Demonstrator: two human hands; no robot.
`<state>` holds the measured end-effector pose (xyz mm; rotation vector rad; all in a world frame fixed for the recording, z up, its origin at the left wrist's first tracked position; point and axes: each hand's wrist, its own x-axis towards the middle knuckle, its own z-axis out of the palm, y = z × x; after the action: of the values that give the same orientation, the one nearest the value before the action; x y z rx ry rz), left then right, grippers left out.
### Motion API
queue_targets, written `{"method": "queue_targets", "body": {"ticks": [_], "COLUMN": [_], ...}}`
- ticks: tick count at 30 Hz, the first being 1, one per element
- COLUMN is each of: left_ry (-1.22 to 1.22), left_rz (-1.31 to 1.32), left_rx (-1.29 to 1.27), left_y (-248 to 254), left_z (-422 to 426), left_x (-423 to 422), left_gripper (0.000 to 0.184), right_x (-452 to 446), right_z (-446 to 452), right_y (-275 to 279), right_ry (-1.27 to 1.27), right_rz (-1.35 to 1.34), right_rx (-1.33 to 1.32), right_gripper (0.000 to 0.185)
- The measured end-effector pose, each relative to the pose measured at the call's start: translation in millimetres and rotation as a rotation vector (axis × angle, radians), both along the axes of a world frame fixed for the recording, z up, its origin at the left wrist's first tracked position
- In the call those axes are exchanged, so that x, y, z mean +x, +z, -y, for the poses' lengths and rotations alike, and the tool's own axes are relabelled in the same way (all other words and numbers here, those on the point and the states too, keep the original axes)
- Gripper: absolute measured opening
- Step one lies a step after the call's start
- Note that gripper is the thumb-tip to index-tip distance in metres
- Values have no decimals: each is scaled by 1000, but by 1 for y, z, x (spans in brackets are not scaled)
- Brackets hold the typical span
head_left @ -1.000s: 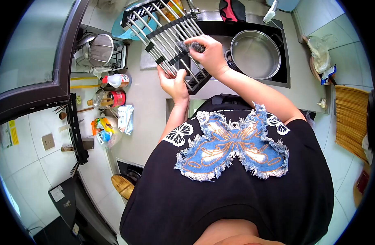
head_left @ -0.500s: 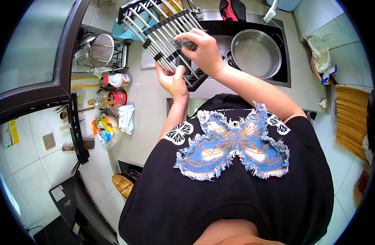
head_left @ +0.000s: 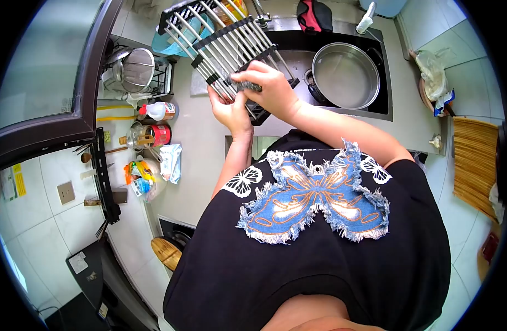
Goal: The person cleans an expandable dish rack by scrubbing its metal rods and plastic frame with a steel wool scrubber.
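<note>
Currently silver-barred, black-trimmed rack is tilted, edge held in curled left fingers, right fingers pinched on grey scrubber just beside them.

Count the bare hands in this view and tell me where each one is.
2: the left hand grips the near edge of the metal rack; the right hand, just beside it, holds a grey scrubber at the rods. No others show.
</note>
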<state>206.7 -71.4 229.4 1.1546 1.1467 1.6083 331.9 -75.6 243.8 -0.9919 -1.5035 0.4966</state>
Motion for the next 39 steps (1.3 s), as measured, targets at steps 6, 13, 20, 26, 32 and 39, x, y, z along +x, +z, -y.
{"method": "queue_targets", "body": {"ticks": [6, 13, 20, 26, 32, 39], "left_ry": [-31, -32, -56, -58, -39, -2], "left_rz": [-16, 45, -52, 61, 15, 10], "left_rx": [-61, -100, -40, -137, -57, -6], "left_y": [6, 3, -7, -2, -19, 4], "left_z": [0, 1, 1, 5, 6, 10], "left_x": [-5, -6, -11, -22, -30, -17], "left_gripper": [54, 63, 53, 64, 68, 60], "right_x": [5, 12, 7, 20, 38, 23], "right_z": [-9, -4, -2, -6, -34, -10], "right_y": [10, -13, -3, -14, 1, -19], "right_ry": [-40, 50, 71, 135, -187, -82], "right_rz": [-15, 155, 136, 149, 38, 159], "right_rx": [18, 30, 41, -41, -69, -121], "right_gripper": [38, 45, 37, 33, 27, 22]}}
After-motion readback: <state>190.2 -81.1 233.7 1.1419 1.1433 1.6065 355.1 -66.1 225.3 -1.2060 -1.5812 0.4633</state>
